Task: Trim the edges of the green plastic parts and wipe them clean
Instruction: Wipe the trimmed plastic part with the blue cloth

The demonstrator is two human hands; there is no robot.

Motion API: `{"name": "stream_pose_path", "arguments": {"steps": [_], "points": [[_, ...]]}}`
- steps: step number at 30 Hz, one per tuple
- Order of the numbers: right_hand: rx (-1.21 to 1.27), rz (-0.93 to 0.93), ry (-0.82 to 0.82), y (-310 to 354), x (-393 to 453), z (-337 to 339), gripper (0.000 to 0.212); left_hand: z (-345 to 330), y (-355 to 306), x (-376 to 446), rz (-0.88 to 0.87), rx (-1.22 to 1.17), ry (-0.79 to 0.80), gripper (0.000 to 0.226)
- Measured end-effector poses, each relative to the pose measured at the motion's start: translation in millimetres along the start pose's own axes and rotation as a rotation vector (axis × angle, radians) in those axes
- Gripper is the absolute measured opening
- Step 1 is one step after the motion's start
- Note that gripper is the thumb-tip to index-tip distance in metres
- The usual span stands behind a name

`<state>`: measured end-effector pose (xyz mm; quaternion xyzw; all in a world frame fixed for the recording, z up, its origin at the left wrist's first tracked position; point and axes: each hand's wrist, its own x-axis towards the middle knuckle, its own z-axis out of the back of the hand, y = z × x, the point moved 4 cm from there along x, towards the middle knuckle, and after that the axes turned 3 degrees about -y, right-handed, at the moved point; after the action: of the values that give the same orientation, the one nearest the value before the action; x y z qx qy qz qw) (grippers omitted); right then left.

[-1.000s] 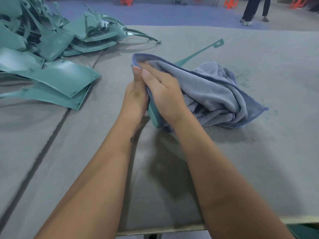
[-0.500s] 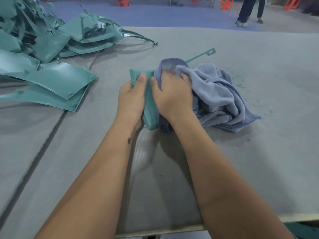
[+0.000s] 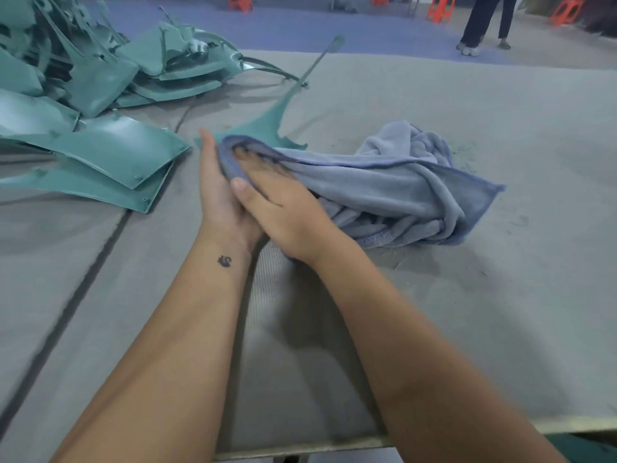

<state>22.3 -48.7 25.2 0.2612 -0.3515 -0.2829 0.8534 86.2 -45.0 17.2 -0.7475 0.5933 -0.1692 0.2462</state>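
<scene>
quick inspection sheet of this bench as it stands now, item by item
surface: grey felt-covered table, dark seam at left, green dust and specks near the cloth
job's things: green plastic part under the hands, its thin arm pointing away; blue-grey cloth bunched on it
clutter: pile of green parts at far left
grippers: left hand steadies the part's edge, fingers straight; right hand presses the cloth flat, open
cables: nothing seen
surroundings: standing person and orange stools on the floor beyond
</scene>
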Motion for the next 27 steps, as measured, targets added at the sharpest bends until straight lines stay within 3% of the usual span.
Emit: {"name": "stream_pose_path", "arguments": {"steps": [4, 8, 15, 17, 19, 23, 27], "points": [[-0.066, -0.183, -0.067, -18, 11, 6, 0.059, -11, 15, 0, 0.063, -0.002, -0.052, 0.06], [0.153, -0.111, -0.19, -11, 9, 18, 0.046, -5, 7, 3, -0.06, 0.02, -0.112, 0.039], [0.404, -0.141, -0.016, 1, -3, 8, 0.019, 10, -15, -4, -0.067, 0.022, -0.01, 0.07], [0.348, -0.137, -0.06, -2, -1, 9, 0.028, 12, -15, -3, -0.13, 0.063, -0.087, 0.069], [0.238, -0.12, -0.115, -11, 4, 12, 0.024, 8, -10, 0, -0.141, -0.022, -0.113, 0.064], [0.119, -0.108, -0.08, -18, 10, 15, 0.039, 6, -2, 3, -0.138, -0.123, -0.136, 0.056], [0.166, -0.132, -0.092, -13, 6, 17, 0.027, 9, -6, 3, -0.15, -0.182, -0.162, 0.055]]}}
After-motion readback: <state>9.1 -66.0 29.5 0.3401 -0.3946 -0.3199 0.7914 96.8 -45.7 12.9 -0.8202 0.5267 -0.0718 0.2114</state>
